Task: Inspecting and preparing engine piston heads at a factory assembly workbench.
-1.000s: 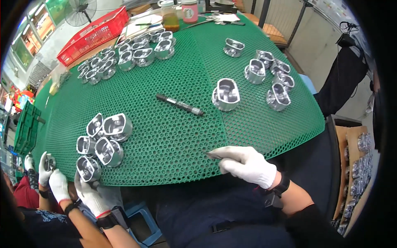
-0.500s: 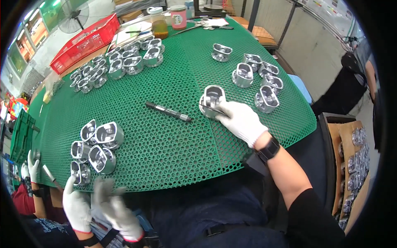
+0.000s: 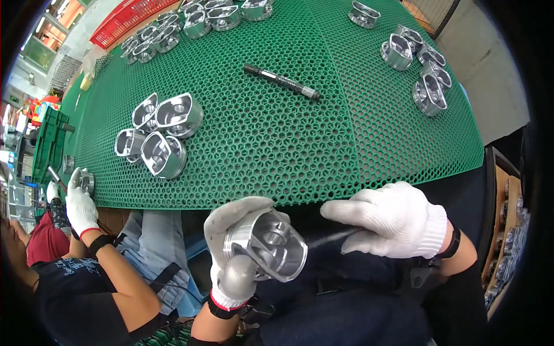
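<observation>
My left hand [image 3: 217,236], in a white knit glove with a red cuff, is wrapped round a shiny metal piston [image 3: 274,248] just off the mat's front edge. Its hollow, open side is tilted toward me and to the right. Close by on the right, my right hand [image 3: 392,222], also gloved, has its index finger stretched toward the piston. A thin blade-like tool [image 3: 332,238], smeared by motion, sticks out from its fingers near the piston; its handle is hidden in the glove.
On the green perforated mat [image 3: 248,167] lie a black marker [image 3: 281,82] and several groups of pistons, including one at left [image 3: 164,154]. A co-worker's gloved hand [image 3: 81,205] touches another piston at far left. A red crate [image 3: 124,23] stands behind; a box of pistons [image 3: 502,230] is at right.
The piston that stood on the mat by my right hand is now in my left hand, off the front edge. Both hands have come together, and the view has tilted down.
</observation>
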`<state>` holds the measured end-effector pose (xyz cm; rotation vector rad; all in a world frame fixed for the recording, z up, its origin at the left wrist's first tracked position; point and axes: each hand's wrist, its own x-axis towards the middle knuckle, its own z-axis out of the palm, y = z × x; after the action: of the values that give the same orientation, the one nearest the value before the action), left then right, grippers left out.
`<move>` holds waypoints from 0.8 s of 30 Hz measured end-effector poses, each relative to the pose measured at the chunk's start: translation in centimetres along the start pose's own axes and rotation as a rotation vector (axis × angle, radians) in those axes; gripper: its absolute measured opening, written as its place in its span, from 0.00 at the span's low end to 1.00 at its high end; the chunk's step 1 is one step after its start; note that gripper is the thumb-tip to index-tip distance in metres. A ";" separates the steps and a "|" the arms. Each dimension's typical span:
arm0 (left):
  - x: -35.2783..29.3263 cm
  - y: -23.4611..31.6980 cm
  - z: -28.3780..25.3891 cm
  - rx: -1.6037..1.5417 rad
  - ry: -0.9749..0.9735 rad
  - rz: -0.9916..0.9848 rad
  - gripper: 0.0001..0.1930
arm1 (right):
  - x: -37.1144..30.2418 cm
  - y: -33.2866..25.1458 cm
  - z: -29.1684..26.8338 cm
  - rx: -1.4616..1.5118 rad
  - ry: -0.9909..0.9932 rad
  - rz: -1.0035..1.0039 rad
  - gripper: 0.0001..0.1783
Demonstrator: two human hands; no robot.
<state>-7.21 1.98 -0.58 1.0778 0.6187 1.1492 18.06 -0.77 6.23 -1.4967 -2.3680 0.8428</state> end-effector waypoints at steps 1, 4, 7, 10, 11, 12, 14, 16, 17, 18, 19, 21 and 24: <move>-0.2 0.4 -0.3 0.109 -0.001 0.015 0.40 | -0.1 0.0 0.4 -0.032 0.027 -0.029 0.24; 0.0 0.5 -0.2 0.207 -0.031 0.082 0.41 | 0.0 -0.8 0.2 -0.183 -0.036 -0.125 0.22; 0.3 0.4 -0.7 0.439 -0.149 0.317 0.35 | 0.1 -1.6 0.1 -0.208 -0.077 -0.148 0.18; 0.2 0.1 -0.4 0.415 -0.169 0.384 0.33 | 0.2 -1.0 0.1 -0.054 -0.170 -0.167 0.16; 0.1 0.0 -0.3 0.408 -0.157 0.386 0.33 | 0.1 -0.6 0.3 0.050 -0.110 -0.208 0.16; -0.1 0.2 0.1 0.410 -0.158 0.386 0.33 | 0.1 -0.2 0.3 0.154 -0.051 -0.249 0.16; -0.3 0.6 0.9 0.124 -0.005 -0.028 0.35 | 0.3 -1.2 -1.1 -0.154 0.000 -0.175 0.15; -0.3 0.2 0.2 0.015 -0.068 -0.197 0.37 | 0.8 -0.6 -0.3 -0.379 0.333 -0.249 0.17; -0.5 0.6 0.8 -0.093 -0.017 -0.326 0.37 | 1.0 -0.4 -0.1 -0.456 0.395 -0.278 0.15; -0.8 0.9 1.3 -0.201 0.035 -0.455 0.37 | 1.1 -0.3 0.2 -0.454 0.397 -0.273 0.15; -0.8 0.8 0.9 -0.204 0.031 -0.456 0.37 | 1.1 -0.4 0.2 -0.517 0.419 -0.285 0.15; -0.8 0.5 -0.1 -0.583 -0.134 -0.707 0.38 | 1.2 -0.7 0.0 -0.562 0.434 -0.283 0.16; -0.7 -0.2 -0.3 -1.017 -0.273 -0.802 0.40 | 1.4 -0.8 0.2 -0.409 0.408 -0.269 0.18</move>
<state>-7.61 1.42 -0.98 0.0523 0.1404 0.4506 16.67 0.15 6.33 -1.2744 -2.4253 -0.0167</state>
